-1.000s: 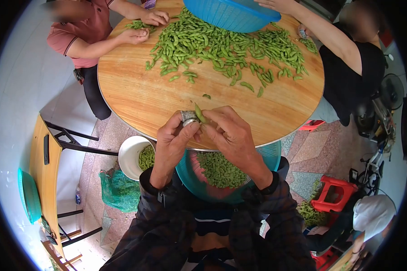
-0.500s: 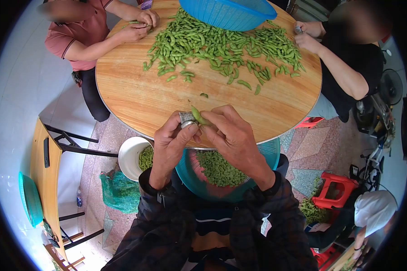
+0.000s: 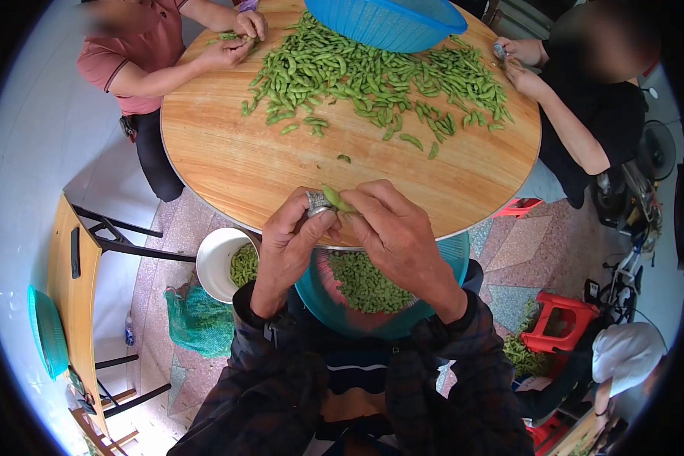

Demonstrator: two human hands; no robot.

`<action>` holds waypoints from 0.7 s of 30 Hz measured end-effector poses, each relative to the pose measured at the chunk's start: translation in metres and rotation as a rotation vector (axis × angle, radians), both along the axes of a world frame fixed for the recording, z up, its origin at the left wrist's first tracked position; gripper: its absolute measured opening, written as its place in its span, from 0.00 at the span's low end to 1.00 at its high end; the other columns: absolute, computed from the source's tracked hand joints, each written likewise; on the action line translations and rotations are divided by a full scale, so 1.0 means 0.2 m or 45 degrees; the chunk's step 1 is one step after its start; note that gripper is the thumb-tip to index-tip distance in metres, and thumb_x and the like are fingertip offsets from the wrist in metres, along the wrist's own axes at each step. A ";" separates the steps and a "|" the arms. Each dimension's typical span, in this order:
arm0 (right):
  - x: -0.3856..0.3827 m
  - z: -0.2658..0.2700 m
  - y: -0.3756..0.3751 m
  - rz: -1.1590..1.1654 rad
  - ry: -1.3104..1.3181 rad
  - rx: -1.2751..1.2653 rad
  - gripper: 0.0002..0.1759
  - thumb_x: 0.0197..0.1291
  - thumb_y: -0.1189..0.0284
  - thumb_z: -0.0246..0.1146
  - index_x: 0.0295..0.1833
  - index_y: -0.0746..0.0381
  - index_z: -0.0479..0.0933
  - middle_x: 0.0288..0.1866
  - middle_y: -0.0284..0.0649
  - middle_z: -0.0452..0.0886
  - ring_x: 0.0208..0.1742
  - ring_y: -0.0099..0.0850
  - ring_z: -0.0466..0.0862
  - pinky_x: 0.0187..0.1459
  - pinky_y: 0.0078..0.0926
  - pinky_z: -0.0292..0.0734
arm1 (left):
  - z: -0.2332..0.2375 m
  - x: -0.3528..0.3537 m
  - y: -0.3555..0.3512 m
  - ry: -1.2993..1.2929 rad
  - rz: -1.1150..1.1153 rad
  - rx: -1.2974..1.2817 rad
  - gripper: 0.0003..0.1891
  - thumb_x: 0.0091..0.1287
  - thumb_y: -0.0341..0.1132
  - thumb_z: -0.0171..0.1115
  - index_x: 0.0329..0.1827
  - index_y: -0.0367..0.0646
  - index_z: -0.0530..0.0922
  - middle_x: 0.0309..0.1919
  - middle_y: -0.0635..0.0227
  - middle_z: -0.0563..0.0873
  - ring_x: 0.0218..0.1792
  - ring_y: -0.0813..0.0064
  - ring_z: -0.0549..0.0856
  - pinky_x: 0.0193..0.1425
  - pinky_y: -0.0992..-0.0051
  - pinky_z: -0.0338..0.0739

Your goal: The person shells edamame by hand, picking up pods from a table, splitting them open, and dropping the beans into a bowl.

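Observation:
Close together above the near edge of the table, my two hands meet at one green edamame pod (image 3: 336, 199). My right hand (image 3: 395, 232) pinches its right end between thumb and fingers. My left hand (image 3: 290, 239) is closed against the left side of the pod. A grey patterned wrap (image 3: 317, 201) covers my left index fingertip, and a shiny metal piece sits at the thumb. Below my hands, a teal basin (image 3: 311, 300) holds many shelled beans (image 3: 368, 285). Across the table lies a large heap of whole pods (image 3: 319, 72).
A blue basket (image 3: 387, 23) stands behind the heap on the round wooden table (image 3: 228, 163). People sit at left and right, handling pods. A white bucket (image 3: 214, 266) and green mesh bag (image 3: 197, 323) are at lower left; a red stool (image 3: 558, 323) is at lower right.
My hands have barely shifted, still together at the pod. The person on the right has changed hand position slightly, as has the person on the left.

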State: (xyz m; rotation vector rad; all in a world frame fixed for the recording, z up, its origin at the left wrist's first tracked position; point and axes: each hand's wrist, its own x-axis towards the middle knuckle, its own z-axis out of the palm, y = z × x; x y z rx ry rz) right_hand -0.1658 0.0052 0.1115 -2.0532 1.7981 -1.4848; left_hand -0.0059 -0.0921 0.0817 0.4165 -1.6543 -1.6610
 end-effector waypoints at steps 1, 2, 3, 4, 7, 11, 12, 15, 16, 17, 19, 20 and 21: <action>0.00 0.00 0.00 0.001 0.000 0.000 0.17 0.61 0.82 0.68 0.57 0.66 0.81 0.47 0.46 0.81 0.44 0.45 0.85 0.42 0.38 0.81 | 0.00 0.00 0.00 0.016 -0.007 0.013 0.07 0.77 0.23 0.59 0.53 0.31 0.79 0.41 0.66 0.80 0.40 0.77 0.84 0.44 0.77 0.83; 0.00 0.01 0.00 -0.009 0.043 -0.023 0.18 0.59 0.82 0.68 0.57 0.67 0.80 0.46 0.45 0.80 0.43 0.44 0.85 0.41 0.37 0.82 | 0.00 0.00 0.00 0.031 -0.014 0.027 0.07 0.77 0.23 0.58 0.53 0.31 0.79 0.41 0.66 0.80 0.40 0.77 0.84 0.44 0.77 0.83; 0.00 0.01 0.00 -0.018 0.086 -0.047 0.19 0.58 0.82 0.69 0.56 0.67 0.80 0.45 0.43 0.80 0.43 0.42 0.85 0.40 0.36 0.82 | 0.00 0.00 0.00 0.031 -0.015 0.028 0.07 0.77 0.23 0.58 0.53 0.31 0.79 0.41 0.66 0.80 0.40 0.77 0.84 0.44 0.77 0.83; 0.00 0.01 0.00 -0.018 0.086 -0.046 0.19 0.58 0.82 0.69 0.56 0.67 0.80 0.45 0.43 0.80 0.43 0.42 0.85 0.40 0.36 0.82 | 0.00 0.00 0.00 0.036 -0.020 0.044 0.06 0.77 0.23 0.58 0.52 0.31 0.79 0.41 0.66 0.80 0.40 0.77 0.84 0.44 0.77 0.83; 0.00 0.01 0.00 -0.008 0.087 -0.033 0.20 0.57 0.83 0.68 0.56 0.68 0.80 0.46 0.44 0.80 0.44 0.42 0.85 0.40 0.36 0.82 | 0.00 0.00 0.01 0.057 -0.032 0.082 0.06 0.77 0.23 0.58 0.52 0.31 0.79 0.40 0.66 0.80 0.39 0.77 0.83 0.43 0.77 0.82; 0.00 0.00 0.00 0.001 0.071 -0.030 0.20 0.57 0.83 0.68 0.57 0.68 0.80 0.46 0.44 0.80 0.44 0.42 0.85 0.40 0.36 0.82 | 0.00 0.00 0.01 0.075 -0.042 0.125 0.06 0.77 0.23 0.58 0.52 0.32 0.79 0.39 0.67 0.80 0.38 0.78 0.83 0.43 0.77 0.82; 0.00 0.00 0.00 -0.001 0.072 -0.033 0.19 0.57 0.83 0.68 0.56 0.68 0.80 0.46 0.44 0.80 0.44 0.42 0.85 0.40 0.36 0.82 | 0.00 0.00 0.01 0.075 -0.042 0.125 0.06 0.77 0.23 0.58 0.52 0.32 0.79 0.39 0.67 0.80 0.38 0.78 0.83 0.43 0.77 0.82; 0.01 0.00 0.01 0.002 0.035 -0.010 0.18 0.61 0.81 0.68 0.57 0.66 0.80 0.48 0.46 0.82 0.44 0.46 0.86 0.42 0.38 0.82 | -0.01 0.00 0.01 0.082 -0.048 0.115 0.06 0.77 0.24 0.58 0.52 0.32 0.79 0.38 0.67 0.80 0.38 0.78 0.83 0.43 0.78 0.82; 0.01 0.01 0.01 0.002 0.033 -0.011 0.18 0.61 0.81 0.68 0.57 0.66 0.80 0.48 0.46 0.82 0.44 0.46 0.86 0.42 0.38 0.82 | -0.01 0.00 0.01 0.088 -0.043 0.135 0.06 0.77 0.24 0.58 0.52 0.32 0.79 0.38 0.67 0.81 0.38 0.78 0.83 0.42 0.78 0.82; 0.01 0.01 0.01 0.005 0.020 -0.010 0.18 0.61 0.82 0.68 0.58 0.66 0.80 0.48 0.46 0.82 0.44 0.46 0.86 0.42 0.38 0.82 | -0.01 0.00 0.01 0.095 -0.038 0.157 0.06 0.77 0.24 0.58 0.52 0.33 0.79 0.37 0.68 0.81 0.37 0.78 0.83 0.42 0.78 0.82; 0.02 0.01 0.01 0.006 0.005 -0.010 0.18 0.61 0.82 0.68 0.58 0.67 0.80 0.48 0.46 0.82 0.44 0.46 0.86 0.42 0.38 0.83 | -0.01 0.00 0.02 0.106 -0.029 0.166 0.05 0.77 0.25 0.58 0.52 0.33 0.79 0.37 0.68 0.82 0.37 0.78 0.83 0.42 0.78 0.81; 0.03 0.01 0.01 0.009 -0.031 -0.002 0.18 0.61 0.83 0.68 0.58 0.67 0.80 0.48 0.46 0.82 0.44 0.46 0.86 0.43 0.38 0.83 | 0.00 0.00 0.03 0.121 -0.020 0.174 0.06 0.77 0.25 0.59 0.51 0.33 0.79 0.36 0.68 0.82 0.37 0.79 0.83 0.42 0.78 0.81; 0.03 0.00 0.02 0.012 -0.067 0.007 0.18 0.62 0.83 0.67 0.58 0.67 0.80 0.48 0.47 0.82 0.44 0.46 0.86 0.43 0.38 0.83 | 0.00 0.00 0.03 0.121 -0.021 0.173 0.06 0.77 0.25 0.59 0.51 0.33 0.79 0.36 0.68 0.82 0.37 0.79 0.83 0.42 0.78 0.81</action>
